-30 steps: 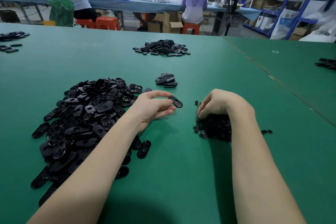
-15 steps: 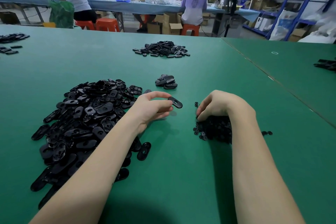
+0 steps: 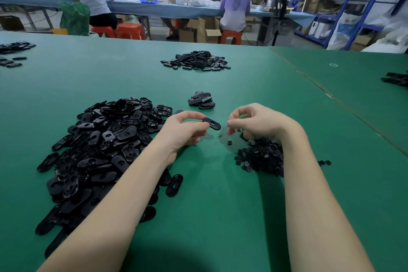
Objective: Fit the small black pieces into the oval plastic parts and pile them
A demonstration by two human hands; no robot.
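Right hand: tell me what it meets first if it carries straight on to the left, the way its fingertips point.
Probably the oval plastic part pinched in the left hand. The right hand faces its free end across bare green table; depth is unclear.

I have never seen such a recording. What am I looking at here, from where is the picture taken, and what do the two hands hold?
There is no machine: a person works with bare hands, and a camera worn on the head looks forward and down. On the green table lies a large heap of oval plastic parts on the left and a heap of small black pieces on the right. A small pile lies farther back. The left hand pinches one oval part. The right hand is raised above the small pieces with curled fingers; whether it holds a piece is too blurred to tell.
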